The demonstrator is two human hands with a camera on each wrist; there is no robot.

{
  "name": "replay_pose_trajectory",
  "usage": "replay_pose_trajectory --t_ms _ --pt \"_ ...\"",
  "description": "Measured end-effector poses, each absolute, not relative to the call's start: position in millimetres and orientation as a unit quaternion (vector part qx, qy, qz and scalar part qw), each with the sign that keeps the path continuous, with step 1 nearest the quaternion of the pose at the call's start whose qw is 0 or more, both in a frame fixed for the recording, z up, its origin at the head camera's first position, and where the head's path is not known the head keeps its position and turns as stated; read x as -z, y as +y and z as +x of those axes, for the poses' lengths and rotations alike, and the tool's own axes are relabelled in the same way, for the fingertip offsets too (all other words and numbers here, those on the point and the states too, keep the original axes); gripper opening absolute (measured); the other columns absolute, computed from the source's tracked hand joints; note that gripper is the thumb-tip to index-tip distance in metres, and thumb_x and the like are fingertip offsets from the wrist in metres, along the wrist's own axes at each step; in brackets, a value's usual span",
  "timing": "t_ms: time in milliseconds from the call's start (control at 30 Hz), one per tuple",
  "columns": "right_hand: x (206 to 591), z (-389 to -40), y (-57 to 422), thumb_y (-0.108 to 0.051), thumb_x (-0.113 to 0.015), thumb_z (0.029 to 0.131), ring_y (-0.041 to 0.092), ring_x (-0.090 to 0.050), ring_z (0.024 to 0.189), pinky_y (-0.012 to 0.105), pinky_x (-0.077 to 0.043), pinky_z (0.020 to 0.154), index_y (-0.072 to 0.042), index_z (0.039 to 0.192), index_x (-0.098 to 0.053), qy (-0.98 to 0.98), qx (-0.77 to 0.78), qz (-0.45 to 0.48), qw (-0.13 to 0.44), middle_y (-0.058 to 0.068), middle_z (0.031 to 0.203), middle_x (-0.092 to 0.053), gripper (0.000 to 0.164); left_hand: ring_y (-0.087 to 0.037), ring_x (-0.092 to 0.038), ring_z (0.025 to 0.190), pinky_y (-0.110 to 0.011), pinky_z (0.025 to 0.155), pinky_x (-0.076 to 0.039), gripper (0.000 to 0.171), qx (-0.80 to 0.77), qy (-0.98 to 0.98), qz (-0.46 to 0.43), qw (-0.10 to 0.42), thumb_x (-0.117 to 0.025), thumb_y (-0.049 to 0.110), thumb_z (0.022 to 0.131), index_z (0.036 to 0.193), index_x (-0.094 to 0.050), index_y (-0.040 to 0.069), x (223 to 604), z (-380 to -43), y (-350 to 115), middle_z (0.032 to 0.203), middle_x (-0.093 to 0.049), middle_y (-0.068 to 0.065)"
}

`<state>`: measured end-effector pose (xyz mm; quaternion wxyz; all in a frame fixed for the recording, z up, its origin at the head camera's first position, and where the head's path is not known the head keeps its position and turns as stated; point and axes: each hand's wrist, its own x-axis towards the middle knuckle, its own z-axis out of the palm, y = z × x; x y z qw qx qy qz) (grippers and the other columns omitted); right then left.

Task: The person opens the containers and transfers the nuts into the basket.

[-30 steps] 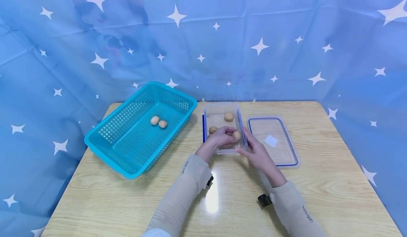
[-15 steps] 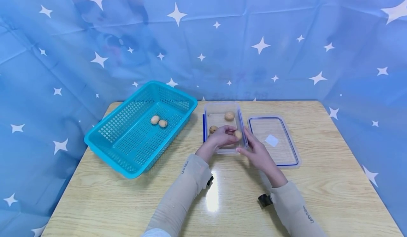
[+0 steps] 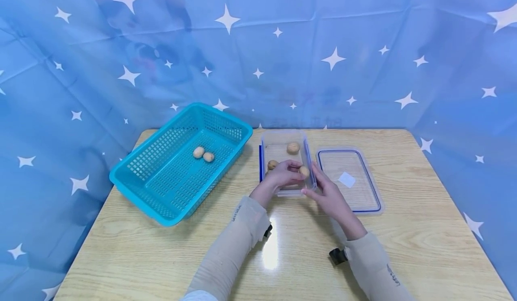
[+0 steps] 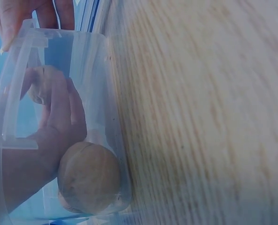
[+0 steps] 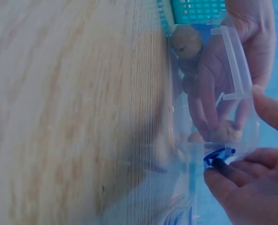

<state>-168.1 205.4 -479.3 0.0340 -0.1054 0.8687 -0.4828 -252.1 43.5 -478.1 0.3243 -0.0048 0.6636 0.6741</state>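
Pinching a walnut point(image 3: 304, 171) between thumb and fingertips, the left hand point(image 3: 284, 174) is reaching down inside the clear box point(image 3: 289, 193), close to its right wall. Right hand point(image 3: 329, 198) has that same wall, thumb at the near corner and fingers along the outside. Two more nuts are visible in there from where I'm standing, one far back, one by the left side. Blue-rimmed lid point(image 3: 347, 162) lies flat just right of it, and the turquoise basket point(image 3: 169, 182) off left holds two nuts, touching.
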Motion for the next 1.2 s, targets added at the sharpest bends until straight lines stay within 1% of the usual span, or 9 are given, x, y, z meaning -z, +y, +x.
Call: replay_pose_trajectory --t_ms 233,367,600,767,867,1000,1100,1200 --pt "479.7 -166.3 206.4 -0.016 -0.066 0.096 0.049 -0.027 0.146 0.055 -0.029 0.118 0.002 0.157 -0.017 0.872 0.478 -0.103 0.031 0.026 0.165 -0.011 0.080 -0.035 -0.065 0.116 -0.035 0.099 -0.057 0.046 -0.683 0.656 -0.009 0.321 -0.069 -0.001 0.090 0.133 -0.053 -0.001 481.0 -250.9 45.3 0.124 -0.061 -0.016" --pt "479.8 -165.0 207.0 -0.020 -0.067 0.096 0.049 -0.026 0.146 0.056 -0.030 0.117 0.002 0.157 -0.019 0.878 0.467 -0.099 0.031 0.026 0.164 -0.013 0.081 -0.037 -0.063 0.120 -0.036 0.101 -0.055 0.048 -0.688 0.652 -0.009 0.319 -0.069 -0.001 0.090 0.135 -0.052 -0.001 480.5 -249.7 45.1 0.128 -0.059 -0.018" --pt "478.0 -163.5 208.1 -0.030 -0.066 0.096 0.049 -0.023 0.148 0.063 -0.026 0.118 0.000 0.157 -0.020 0.906 0.410 -0.100 0.030 0.024 0.164 -0.017 0.082 -0.029 -0.065 0.113 -0.034 0.100 -0.056 0.050 -0.697 0.646 -0.009 0.311 -0.069 0.000 0.091 0.137 -0.051 -0.001 480.2 -250.7 44.6 0.126 -0.058 -0.016" --pt "472.7 -162.4 206.0 -0.031 -0.064 0.098 0.051 -0.025 0.146 0.065 -0.026 0.118 0.002 0.157 -0.020 0.924 0.367 -0.107 0.028 0.027 0.163 -0.019 0.081 -0.028 -0.064 0.112 -0.035 0.102 -0.055 0.051 -0.702 0.642 -0.005 0.308 -0.069 -0.001 0.090 0.138 -0.050 -0.002 477.6 -251.0 43.4 0.128 -0.057 -0.017" --pt "470.7 -162.9 205.0 -0.032 -0.063 0.098 0.051 -0.025 0.146 0.064 -0.026 0.118 0.002 0.157 -0.020 0.928 0.354 -0.107 0.029 0.026 0.163 -0.017 0.081 -0.027 -0.065 0.113 -0.035 0.101 -0.055 0.052 -0.699 0.651 0.009 0.298 -0.070 0.002 0.090 0.138 -0.051 0.001 476.7 -251.9 41.8 0.131 -0.057 -0.016" --pt "468.6 -164.6 205.6 -0.030 -0.063 0.098 0.050 -0.024 0.147 0.064 -0.025 0.118 0.003 0.156 -0.020 0.929 0.351 -0.111 0.026 0.026 0.163 -0.017 0.080 -0.024 -0.065 0.112 -0.032 0.098 -0.057 0.050 -0.703 0.657 0.032 0.269 -0.072 0.005 0.089 0.136 -0.055 0.006 475.3 -253.4 40.6 0.134 -0.058 -0.012" --pt "468.5 -164.6 205.6 -0.029 -0.063 0.099 0.049 -0.023 0.148 0.063 -0.025 0.119 0.004 0.156 -0.019 0.931 0.346 -0.112 0.027 0.025 0.164 -0.016 0.080 -0.023 -0.063 0.115 -0.031 0.098 -0.056 0.048 -0.717 0.647 0.050 0.256 -0.072 0.003 0.089 0.134 -0.057 0.008 473.2 -252.0 38.1 0.135 -0.057 -0.010" --pt "468.5 -163.2 205.0 -0.030 -0.063 0.099 0.049 -0.023 0.147 0.062 -0.025 0.119 0.004 0.156 -0.018 0.933 0.340 -0.114 0.029 0.025 0.164 -0.015 0.080 -0.021 -0.060 0.119 -0.029 0.099 -0.055 0.048 -0.730 0.631 0.068 0.252 -0.070 0.003 0.090 0.135 -0.057 0.010 467.8 -249.1 33.4 0.137 -0.056 -0.008"
